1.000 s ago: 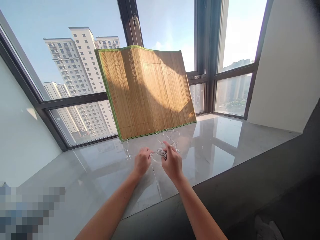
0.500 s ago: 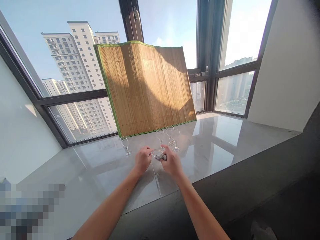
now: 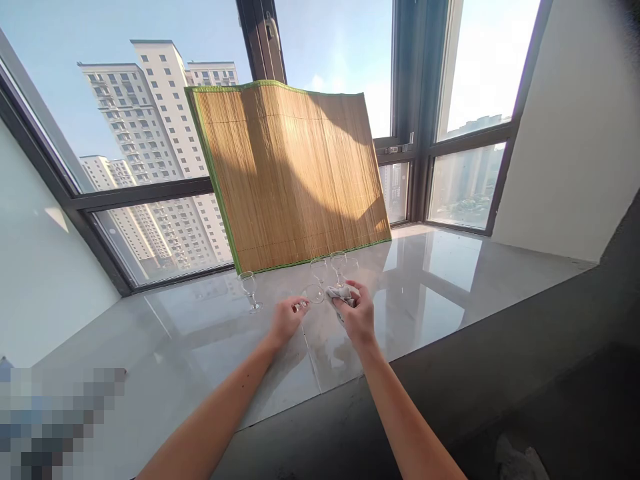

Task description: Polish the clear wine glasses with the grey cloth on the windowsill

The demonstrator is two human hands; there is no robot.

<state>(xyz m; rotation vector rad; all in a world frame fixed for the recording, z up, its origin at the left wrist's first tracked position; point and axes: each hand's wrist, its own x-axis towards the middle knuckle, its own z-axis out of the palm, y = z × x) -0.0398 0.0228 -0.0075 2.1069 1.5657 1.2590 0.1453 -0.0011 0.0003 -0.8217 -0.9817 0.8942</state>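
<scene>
My left hand (image 3: 287, 319) is closed on the stem of a small clear stemmed glass (image 3: 315, 294), which is tilted so its round bowl points right. Close beside the bowl, my right hand (image 3: 359, 312) grips a crumpled pale cloth (image 3: 340, 295) between thumb and fingers. Just beyond the hands stand a few more stemmed glasses, among them one glass (image 3: 319, 269) and another glass (image 3: 339, 265); the cloth and right hand partly cover them. A separate upright glass (image 3: 249, 292) stands to the left of my left hand.
Under everything lies a glossy grey tiled sill (image 3: 200, 353) with a front edge before me. A green-edged bamboo mat (image 3: 305, 180) leans against the dark window frame (image 3: 417, 87) behind the glasses. White walls (image 3: 560, 133) close off both sides.
My right hand has drawn back to the right out of the glass's bowl, and the cloth now shows in it. The left hand still holds the glass, now turned more toward me.
</scene>
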